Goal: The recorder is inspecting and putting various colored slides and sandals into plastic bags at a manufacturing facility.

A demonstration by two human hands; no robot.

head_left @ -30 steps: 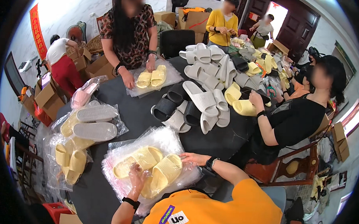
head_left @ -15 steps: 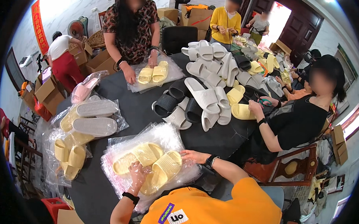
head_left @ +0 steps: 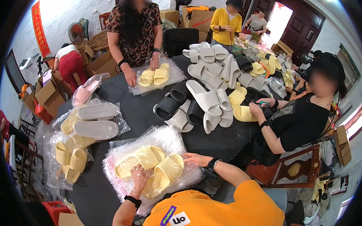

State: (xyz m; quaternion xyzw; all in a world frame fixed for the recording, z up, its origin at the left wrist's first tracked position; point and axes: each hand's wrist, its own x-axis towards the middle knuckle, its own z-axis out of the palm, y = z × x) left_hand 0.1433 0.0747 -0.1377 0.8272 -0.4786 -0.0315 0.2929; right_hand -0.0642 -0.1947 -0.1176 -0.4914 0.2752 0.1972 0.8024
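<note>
A pair of yellow slippers, the left one (head_left: pixel 127 165) and the right one (head_left: pixel 169 168), lies on a stack of clear plastic bags (head_left: pixel 168 138) before me. Thin film seems to cover them. My left hand (head_left: pixel 140 178) rests between the two slippers, its fingers spread over the film. My right hand (head_left: pixel 196 159) is at the right slipper's outer side, fingers stretched out against the plastic. Bagged slippers lie to the left: yellow ones (head_left: pixel 78 159), a pair with grey soles up (head_left: pixel 96 129) and a pink one (head_left: pixel 86 91).
Loose grey slippers (head_left: pixel 205 96), black ones (head_left: pixel 167 108) and yellow ones (head_left: pixel 238 96) heap up across the dark table (head_left: pixel 137 119). Opposite, a person handles yellow slippers (head_left: pixel 154 76) on bags. At right, another holds green-handled scissors (head_left: pixel 265 103). Wooden chair (head_left: pixel 292 168) stands at right.
My hands and the slippers have hardly moved. At far left, a person has bent down over the boxes. The person with scissors has shifted slightly, as has the one in yellow.
</note>
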